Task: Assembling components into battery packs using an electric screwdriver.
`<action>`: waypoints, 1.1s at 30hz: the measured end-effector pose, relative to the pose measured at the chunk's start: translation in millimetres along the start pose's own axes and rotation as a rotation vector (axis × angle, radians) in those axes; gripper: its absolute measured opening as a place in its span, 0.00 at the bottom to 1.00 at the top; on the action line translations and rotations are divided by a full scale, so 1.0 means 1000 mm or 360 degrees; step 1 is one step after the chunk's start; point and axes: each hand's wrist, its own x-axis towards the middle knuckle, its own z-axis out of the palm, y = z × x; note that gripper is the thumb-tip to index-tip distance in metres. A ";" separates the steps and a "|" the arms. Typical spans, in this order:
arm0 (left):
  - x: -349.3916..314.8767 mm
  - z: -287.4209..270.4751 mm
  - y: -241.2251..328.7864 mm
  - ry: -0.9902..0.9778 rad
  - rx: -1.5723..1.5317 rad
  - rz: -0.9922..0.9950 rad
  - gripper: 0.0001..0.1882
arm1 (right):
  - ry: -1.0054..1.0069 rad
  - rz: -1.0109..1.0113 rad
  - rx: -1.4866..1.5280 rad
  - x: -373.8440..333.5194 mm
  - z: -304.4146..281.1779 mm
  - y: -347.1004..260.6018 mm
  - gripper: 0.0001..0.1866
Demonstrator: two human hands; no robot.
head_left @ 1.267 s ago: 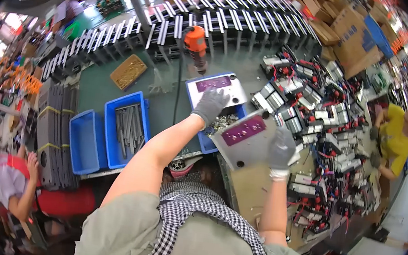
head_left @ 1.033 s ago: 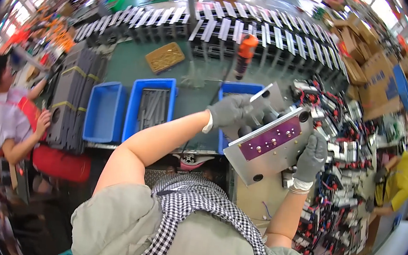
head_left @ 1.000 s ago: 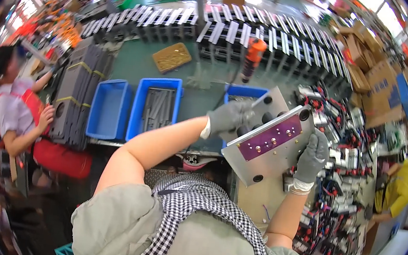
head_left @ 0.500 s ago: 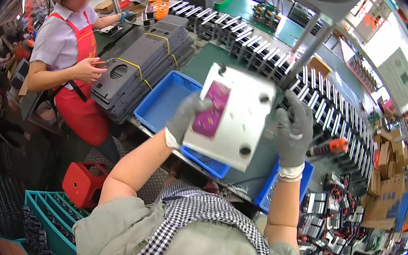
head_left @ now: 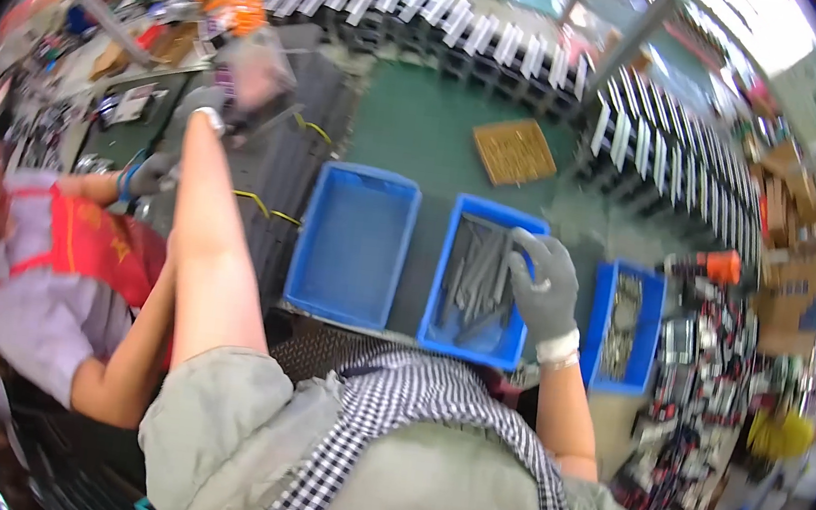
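Observation:
My left hand (head_left: 201, 111), in a grey glove, is stretched far out to the left. It grips the edge of a flat light metal panel (head_left: 259, 77) with a purple patch, blurred by motion above a stack of dark grey plastic panels (head_left: 284, 150). My right hand (head_left: 547, 289), also gloved in grey, hovers at the right side of a blue bin (head_left: 430, 298) holding long grey strips (head_left: 477, 268). Its fingers are curved and apart, with nothing seen between them. Yellow bands cross the dark panels.
Another blue bin (head_left: 353, 249) stands to the left, and one with small metal parts (head_left: 622, 320) to the right. A brown tray (head_left: 515, 151) lies farther back before a curved row of upright metal-edged parts (head_left: 512, 50). An orange-handled tool (head_left: 719, 265) is at right. A co-worker (head_left: 76, 257) in a red apron stands close on my left.
My left hand has carried the metal panel from in front of me to the far left. My right hand has come down beside the middle bin. The co-worker appears nearer as the view shifted.

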 end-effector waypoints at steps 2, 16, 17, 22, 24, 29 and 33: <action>0.009 0.002 -0.014 -0.0076 0.0656 0.0631 0.15 | -0.0106 0.0130 -0.0194 -0.025 -0.001 0.021 0.14; -0.366 -0.031 0.110 0.0177 -0.0600 0.1391 0.32 | -0.0947 -0.0369 -0.0525 -0.193 0.015 0.095 0.25; -0.401 0.016 0.083 0.0256 -0.0281 0.1657 0.40 | -0.0945 -0.0383 -0.0507 -0.196 0.017 0.097 0.25; -0.545 0.087 0.052 -0.0537 0.0242 0.1421 0.43 | -0.0784 -0.0322 -0.0504 -0.204 0.025 0.106 0.10; -0.535 0.124 0.017 -0.0410 0.0176 0.1521 0.36 | -0.0715 -0.0414 -0.0520 -0.206 0.029 0.098 0.06; -0.547 0.121 0.057 -0.0243 -0.0004 0.1565 0.29 | -0.0832 -0.0138 -0.0709 -0.218 0.038 0.109 0.07; -0.556 0.110 0.058 0.0331 -0.0218 0.1658 0.40 | -0.0108 -0.0396 -0.0536 -0.226 0.019 0.100 0.25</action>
